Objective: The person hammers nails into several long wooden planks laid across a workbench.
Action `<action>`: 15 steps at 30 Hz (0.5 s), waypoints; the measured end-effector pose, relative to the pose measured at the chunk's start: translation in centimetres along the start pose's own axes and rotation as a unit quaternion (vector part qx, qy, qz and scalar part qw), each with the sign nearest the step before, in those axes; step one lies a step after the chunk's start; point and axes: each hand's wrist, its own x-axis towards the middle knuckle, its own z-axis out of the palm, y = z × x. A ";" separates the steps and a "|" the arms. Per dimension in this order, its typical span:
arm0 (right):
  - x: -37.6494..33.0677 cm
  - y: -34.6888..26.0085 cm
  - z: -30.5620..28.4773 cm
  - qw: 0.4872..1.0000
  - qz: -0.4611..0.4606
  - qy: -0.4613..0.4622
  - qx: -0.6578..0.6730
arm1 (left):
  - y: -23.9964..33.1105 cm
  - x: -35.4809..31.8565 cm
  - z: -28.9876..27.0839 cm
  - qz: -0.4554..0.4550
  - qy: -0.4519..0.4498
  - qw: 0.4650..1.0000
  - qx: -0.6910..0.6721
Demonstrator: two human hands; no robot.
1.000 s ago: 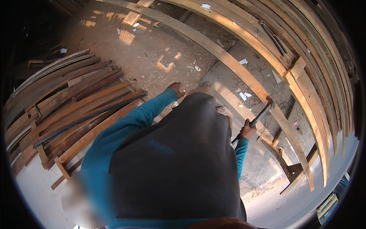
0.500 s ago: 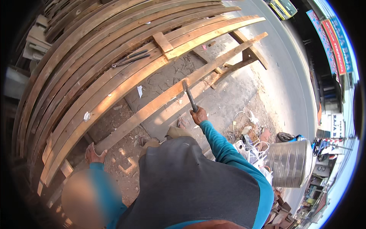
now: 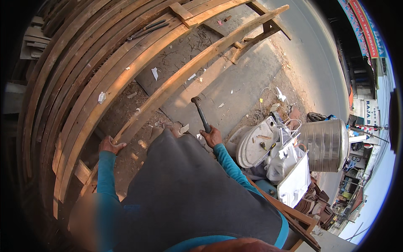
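A long wooden plank (image 3: 180,78) slants from near my left side out to the far right, its far end on a timber support (image 3: 273,23). My left hand (image 3: 111,145) is closed on the plank's near end, thumb stretched along it. In my right hand (image 3: 213,137) is a hammer (image 3: 202,114), gripped by its dark handle. The hammer's head points away from me, over the ground and apart from the plank.
Several long beams (image 3: 111,90) lie side by side on the left, with long-handled metal tools (image 3: 147,30) on top. To the right are a round whitish lid (image 3: 257,143), a white panel (image 3: 294,180), a ribbed metal drum (image 3: 323,145) and a road (image 3: 319,80).
The hammer has come off the plank and moved back toward my body. The plank has rolled, showing a narrower face. My left hand stays at its near end; the view has shifted.
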 end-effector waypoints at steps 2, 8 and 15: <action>-2.7 0.4 1.8 0.998 0.058 -0.009 0.033 | 1.0 -2.6 1.8 0.077 0.063 0.993 0.069; -11.1 6.9 6.6 0.992 0.074 0.024 0.100 | 1.6 -4.5 5.4 0.086 0.220 0.971 0.037; -14.3 12.1 7.1 0.994 0.098 -0.008 0.043 | 2.0 -4.7 6.0 0.057 0.207 0.976 0.034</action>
